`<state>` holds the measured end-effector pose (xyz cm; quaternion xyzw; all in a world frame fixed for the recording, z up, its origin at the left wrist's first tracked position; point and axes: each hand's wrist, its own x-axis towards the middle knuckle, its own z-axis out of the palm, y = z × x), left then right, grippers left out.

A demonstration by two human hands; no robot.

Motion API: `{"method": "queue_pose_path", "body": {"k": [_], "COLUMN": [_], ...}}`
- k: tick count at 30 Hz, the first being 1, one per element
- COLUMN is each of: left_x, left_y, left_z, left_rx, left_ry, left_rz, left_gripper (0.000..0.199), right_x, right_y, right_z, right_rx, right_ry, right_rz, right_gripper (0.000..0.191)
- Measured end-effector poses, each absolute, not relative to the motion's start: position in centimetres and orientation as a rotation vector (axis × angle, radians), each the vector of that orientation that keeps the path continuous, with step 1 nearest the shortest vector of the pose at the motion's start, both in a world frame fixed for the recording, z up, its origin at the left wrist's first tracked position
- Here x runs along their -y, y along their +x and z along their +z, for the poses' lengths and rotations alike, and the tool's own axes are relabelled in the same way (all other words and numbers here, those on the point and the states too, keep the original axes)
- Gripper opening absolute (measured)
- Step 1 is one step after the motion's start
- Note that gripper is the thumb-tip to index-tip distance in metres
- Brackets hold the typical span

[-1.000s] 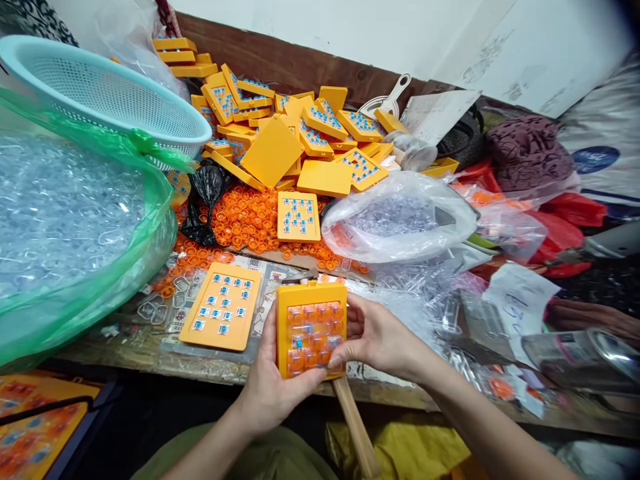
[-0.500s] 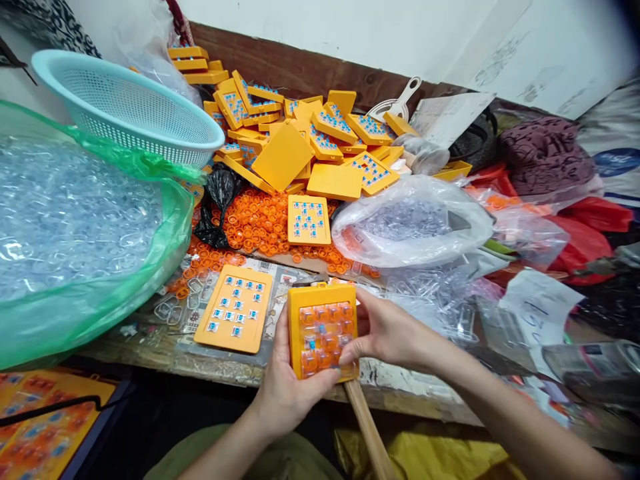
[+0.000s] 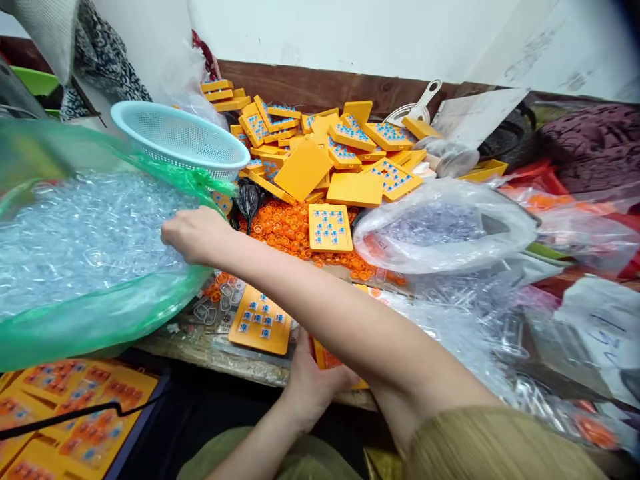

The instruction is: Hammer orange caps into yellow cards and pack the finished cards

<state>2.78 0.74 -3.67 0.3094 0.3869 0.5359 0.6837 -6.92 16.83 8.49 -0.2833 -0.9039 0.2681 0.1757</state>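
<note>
My right hand (image 3: 197, 235) is at the right side of a green plastic bag full of clear plastic pieces (image 3: 100, 230). Its fingers are curled together, and the fingertips are turned away, so what they hold is hidden. Near the table edge my left hand (image 3: 313, 373) grips a yellow plastic case (image 3: 326, 359) with orange pieces in it. My right forearm covers most of that case. To the left of it lies a yellow panel (image 3: 263, 323) set with small blue-centred parts. A similar panel (image 3: 330, 228) rests on loose orange rings (image 3: 280, 227).
A light blue plastic basket (image 3: 180, 137) stands behind the green bag. Yellow cases (image 3: 305, 167) are heaped along the wall. On the right is a white bag of clear pieces (image 3: 440, 223). Filled yellow cases (image 3: 95, 407) lie lower left.
My right hand has left the yellow case and reached across to the green bag. My left hand keeps the case near the table edge. The view has shifted left.
</note>
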Motion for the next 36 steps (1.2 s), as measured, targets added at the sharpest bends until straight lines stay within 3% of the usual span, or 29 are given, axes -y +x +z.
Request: {"method": "queue_pose_path", "body": {"k": [7, 12, 15, 18, 20, 23, 29, 34, 36], "left_x": [-0.9, -0.8, -0.7, -0.5, -0.4, -0.4, -0.4, -0.3, -0.2], "left_y": [2.6, 2.6, 2.6, 2.6, 2.6, 2.6, 2.8, 2.9, 3.0], "left_z": [-3.2, -2.6, -2.6, -3.2, -3.8, -4.3, -4.2, -4.1, -4.2], "left_rx": [-0.9, -0.765, -0.661, -0.545, -0.523, -0.55, -0.607, -0.608, -0.63], "left_ry": [0.76, 0.594, 0.527, 0.417, 0.338, 0.288, 0.288, 0.328, 0.358], "left_rz": [1.16, 1.134, 1.161, 1.176, 1.163, 1.145, 1.11, 1.118, 1.122], "left_gripper": [0.076, 0.092, 0.102, 0.094, 0.079, 0.068, 0.082, 0.076, 0.072], "right_x": [-16.5, -12.6, -9.1, -5.6, -3.6, -1.6, -0.6, 0.1, 0.1], "right_y": [-6.0, 1.9, 8.6, 14.1, 16.0, 16.6, 15.3, 15.3, 15.3], "right_z": [8.5, 9.8, 8.6, 5.8, 3.6, 1.1, -0.5, -1.7, -2.1], "right_rx": [2.696, 2.459, 2.063, 1.957, 1.87, 1.867, 1.944, 1.83, 1.694], "right_ry": [-0.739, -0.677, -0.841, -1.113, -1.218, -1.227, -1.178, -1.375, -1.474], "right_rz": [0.132, 0.153, 0.448, 0.558, 0.58, 0.451, 0.15, 0.056, 0.208], "right_gripper": [0.009, 0.026, 0.015, 0.004, 0.009, 0.011, 0.005, 0.015, 0.032]}}
